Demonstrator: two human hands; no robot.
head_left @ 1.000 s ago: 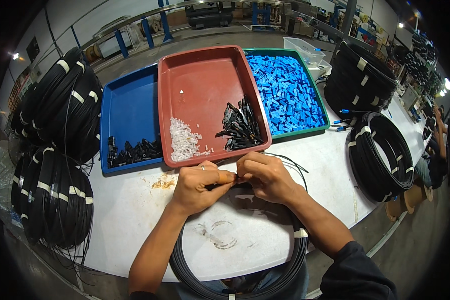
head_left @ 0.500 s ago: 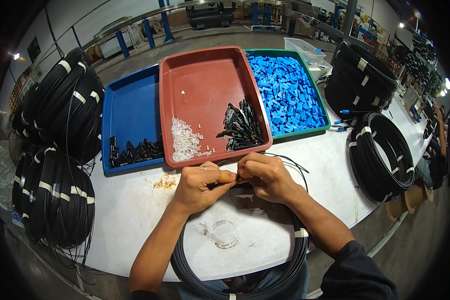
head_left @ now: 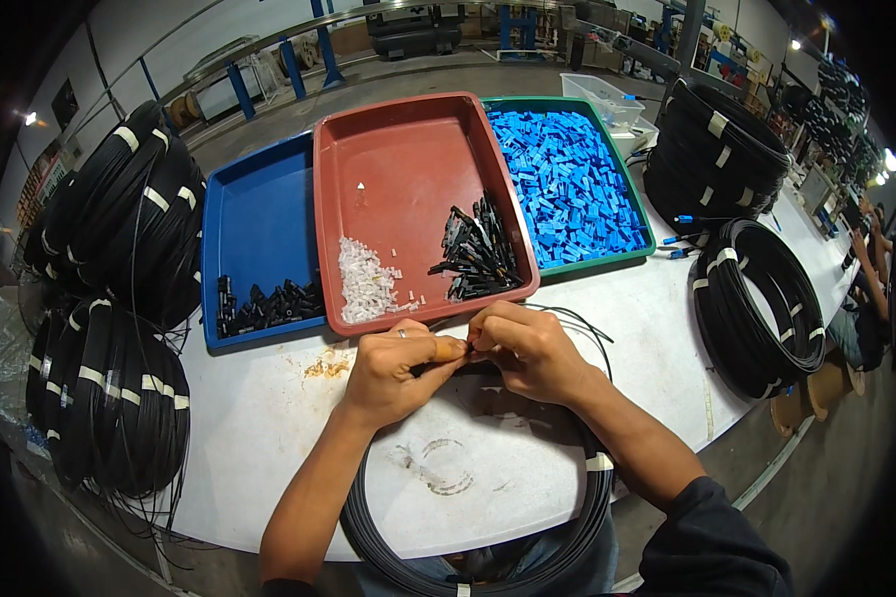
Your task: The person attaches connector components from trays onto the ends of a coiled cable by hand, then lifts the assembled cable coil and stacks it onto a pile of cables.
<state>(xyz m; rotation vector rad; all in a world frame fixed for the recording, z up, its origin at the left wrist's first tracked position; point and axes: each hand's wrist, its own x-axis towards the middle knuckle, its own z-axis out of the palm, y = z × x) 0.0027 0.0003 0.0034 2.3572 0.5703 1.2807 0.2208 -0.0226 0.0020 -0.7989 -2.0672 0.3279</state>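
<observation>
Dark piece (head_left: pixel 471 347) barely visible between hands (head_left: pixel 395 375)

The white table (head_left: pixel 269 428) carries a blue tray (head_left: pixel 259 214) at 10 o'clock, a red tray (head_left: pixel 408 169) at 12, a green tray (head_left: pixel 646 224) at 1 and black coils (head_left: pixel 712 323) at 2, 3 and 9; a cable ring (head_left: pixel 595 502) overhangs at 6.

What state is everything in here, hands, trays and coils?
Left hand: pinching a small dark piece
Right hand: pinching the same piece
Small dark piece: mostly hidden by fingers
Front coil: bound with pale tape
Blue tray: partly filled
Red tray: partly filled
Green tray: covered with blue pieces
</observation>
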